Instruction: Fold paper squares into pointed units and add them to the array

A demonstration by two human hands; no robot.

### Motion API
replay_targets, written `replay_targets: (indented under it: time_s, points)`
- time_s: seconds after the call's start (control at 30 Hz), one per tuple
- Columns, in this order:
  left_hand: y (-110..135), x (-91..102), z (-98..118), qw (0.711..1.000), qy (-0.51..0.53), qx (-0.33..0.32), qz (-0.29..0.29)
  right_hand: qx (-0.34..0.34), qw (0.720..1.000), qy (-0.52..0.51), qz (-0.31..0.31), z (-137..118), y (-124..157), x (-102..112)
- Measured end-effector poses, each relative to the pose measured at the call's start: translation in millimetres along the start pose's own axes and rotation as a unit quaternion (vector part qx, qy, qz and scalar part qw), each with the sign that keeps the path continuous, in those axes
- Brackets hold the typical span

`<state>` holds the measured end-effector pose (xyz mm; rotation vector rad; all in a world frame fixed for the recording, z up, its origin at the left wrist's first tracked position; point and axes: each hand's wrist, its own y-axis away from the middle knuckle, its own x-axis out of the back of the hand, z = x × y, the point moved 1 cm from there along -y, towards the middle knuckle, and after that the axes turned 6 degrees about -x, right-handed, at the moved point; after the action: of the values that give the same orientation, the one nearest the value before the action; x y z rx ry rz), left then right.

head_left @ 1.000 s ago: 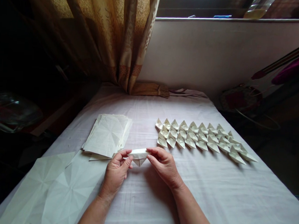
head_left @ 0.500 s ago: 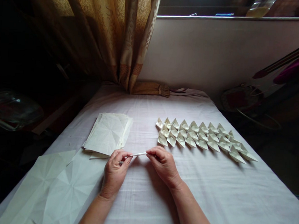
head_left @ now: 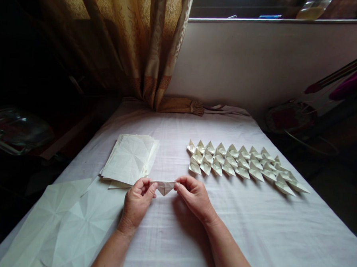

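Note:
A small folded piece of paper [head_left: 165, 187] is stretched between my two hands, its point turned down toward me and its long straight edge on top. My left hand [head_left: 139, 203] pinches its left corner between thumb and fingers. At the right corner, my right hand [head_left: 194, 196] grips it the same way. Beyond my right hand stand several folded paper boats [head_left: 231, 162] in close rows. Behind my left hand lies a stack of creased paper sheets [head_left: 129, 157].
Large creased sheets [head_left: 84, 224] lie flat at the left front. A pale cloth [head_left: 251, 229] covers the table. A gold curtain [head_left: 159, 41] hangs down to the far edge, beside a wall [head_left: 230, 60] with a window ledge. A clear plastic-looking object [head_left: 17, 131] sits in the dark at left.
The folded paper has tilted from edge-on, so its triangular face now shows. Both hands keep their grip and have barely shifted.

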<state>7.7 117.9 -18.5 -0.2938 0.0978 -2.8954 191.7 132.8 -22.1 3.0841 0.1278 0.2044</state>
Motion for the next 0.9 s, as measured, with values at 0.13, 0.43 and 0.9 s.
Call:
replay_targets:
  time_s: [0.13,0.43,0.9]
  points:
    - [0,-1.5,-2,1.0,0.01,0.011,0.006,-0.057,0.997,-0.041,-0.019,-7,0,0]
    - [3,-2.3,-8,0.999,-0.036,-0.001,0.02,-0.178,0.976,-0.123,-0.036,-17,0,-1]
    - [2,-2.0,-4,1.0,-0.011,0.002,0.016,-0.201,0.968,-0.144,-0.048,-24,2,-5]
